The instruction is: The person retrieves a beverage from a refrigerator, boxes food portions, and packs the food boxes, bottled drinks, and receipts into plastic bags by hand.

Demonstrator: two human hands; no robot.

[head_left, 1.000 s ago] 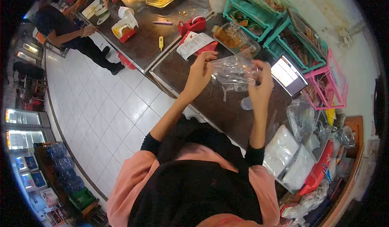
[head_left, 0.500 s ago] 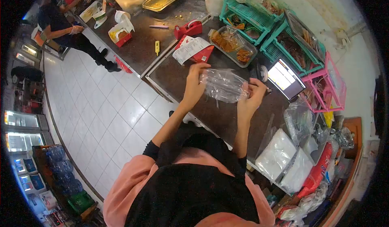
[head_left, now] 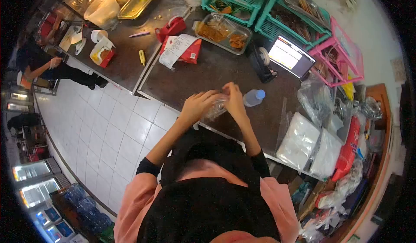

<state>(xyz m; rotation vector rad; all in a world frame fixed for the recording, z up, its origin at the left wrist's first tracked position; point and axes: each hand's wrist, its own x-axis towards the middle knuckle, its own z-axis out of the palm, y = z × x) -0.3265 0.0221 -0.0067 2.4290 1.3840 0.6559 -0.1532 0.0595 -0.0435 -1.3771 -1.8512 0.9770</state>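
The left hand (head_left: 199, 106) is bending its fingers over a clear plastic bag (head_left: 216, 110), and the right hand (head_left: 235, 102) is pinching it from the other side, thumb and fingertips meeting those of the left. The bag is hanging bunched between the two hands, above the near edge of the desk (head_left: 184, 84). The handling appears to be only partway along: the plastic is being gathered, but no finished closure is showing, and it is not resting on the desk yet. The blurred, overlapping fingertips are hiding the bag's mouth, and anything inside is staying impossible to make out. Just beside the right hand a blue-capped bottle (head_left: 251, 98) is sitting untouched; whether it is standing or lying is hard to tell. Farther out, a printed slip (head_left: 177, 48) is covering part of a red package (head_left: 193, 55), and a tray of food (head_left: 223, 32) is lying beyond. The tablet (head_left: 290, 56) is showing text too small to read, and at the far left a co-worker (head_left: 37, 65) is appearing dim and distorted.
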